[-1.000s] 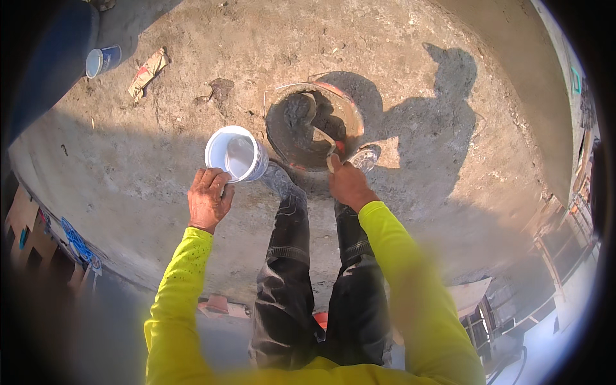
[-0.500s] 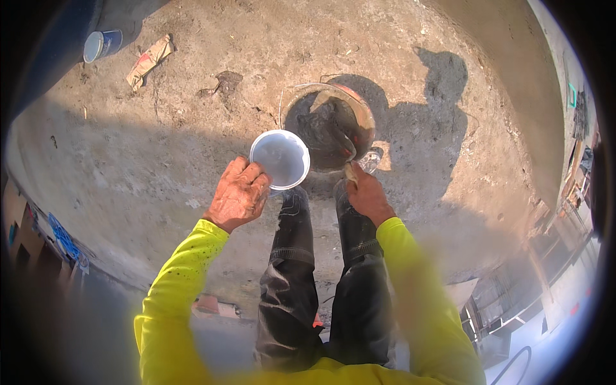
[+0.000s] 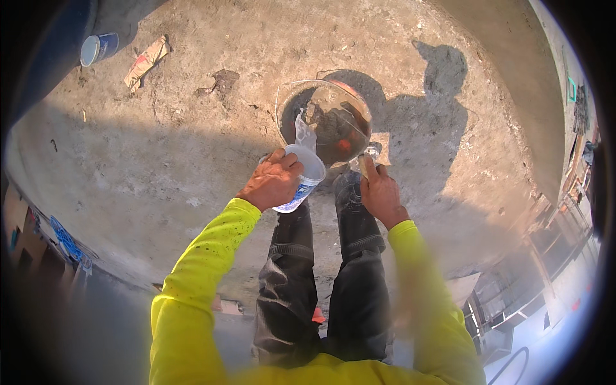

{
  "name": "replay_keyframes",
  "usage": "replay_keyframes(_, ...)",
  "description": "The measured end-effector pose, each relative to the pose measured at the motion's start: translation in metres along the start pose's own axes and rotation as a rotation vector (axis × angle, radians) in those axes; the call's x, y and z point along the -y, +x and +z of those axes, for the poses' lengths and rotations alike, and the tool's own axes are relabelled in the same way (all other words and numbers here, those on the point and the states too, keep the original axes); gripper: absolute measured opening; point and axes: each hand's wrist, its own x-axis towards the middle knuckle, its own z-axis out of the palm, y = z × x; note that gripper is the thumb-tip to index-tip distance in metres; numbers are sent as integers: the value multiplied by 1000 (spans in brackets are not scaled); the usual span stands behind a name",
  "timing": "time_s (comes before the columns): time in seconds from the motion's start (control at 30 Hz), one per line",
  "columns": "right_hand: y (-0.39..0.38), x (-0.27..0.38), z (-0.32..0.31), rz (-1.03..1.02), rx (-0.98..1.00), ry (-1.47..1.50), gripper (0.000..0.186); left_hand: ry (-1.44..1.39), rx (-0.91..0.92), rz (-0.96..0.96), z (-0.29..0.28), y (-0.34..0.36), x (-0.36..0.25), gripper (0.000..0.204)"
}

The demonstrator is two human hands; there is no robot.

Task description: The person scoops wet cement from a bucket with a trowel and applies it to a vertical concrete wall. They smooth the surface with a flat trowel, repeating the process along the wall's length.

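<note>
Over the round mixing pan point(image 3: 324, 122) on the concrete floor point(image 3: 160, 160), left hand point(image 3: 273, 183) grips a white plastic cup point(image 3: 301, 176), tilted mouth-first toward the pan, water pouring in. Right hand point(image 3: 380, 192) just right of the pan, clenched on a tool handle point(image 3: 367, 163). A blue can point(image 3: 96, 48) and cardboard scrap point(image 3: 146, 61) lie far left of the pan.

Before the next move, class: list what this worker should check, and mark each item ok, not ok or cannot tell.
1. Left hand has a firm grip on the white cup: ok.
2. Cup tilted over the round pan: ok.
3. Water lands inside the pan: ok.
4. Right hand holds the tool handle: ok.
5. Cup emptied: cannot tell.
6. Feet clear of the pan: cannot tell.
</note>
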Motion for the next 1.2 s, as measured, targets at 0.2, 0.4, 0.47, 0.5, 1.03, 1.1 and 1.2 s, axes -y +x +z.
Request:
replay_keyframes(0.2,88,14,25,-106,-23,-206,54,-10,-66,-160,-41,-36,15,23)
replay_keyframes(0.4,76,5,25,-315,141,-323,48,81,-370,-533,-3,-111,94,20)
replay_keyframes(0.47,76,11,10,-355,146,-366,51,136,-416,-644,14,-125,131,20)
replay_keyframes(0.5,87,20,3,-361,154,-376,52,170,-434,-698,23,-131,152,20)
replay_keyframes(1.03,75,48,83,432,360,1237,52,-368,-657,-928,109,-63,108,36)
replay_keyframes(1.1,63,34,89,122,71,962,52,-819,-828,-597,123,-8,99,33)
replay_keyframes(1.2,78,15,68,38,-151,328,53,-1129,-634,-870,120,39,98,30)
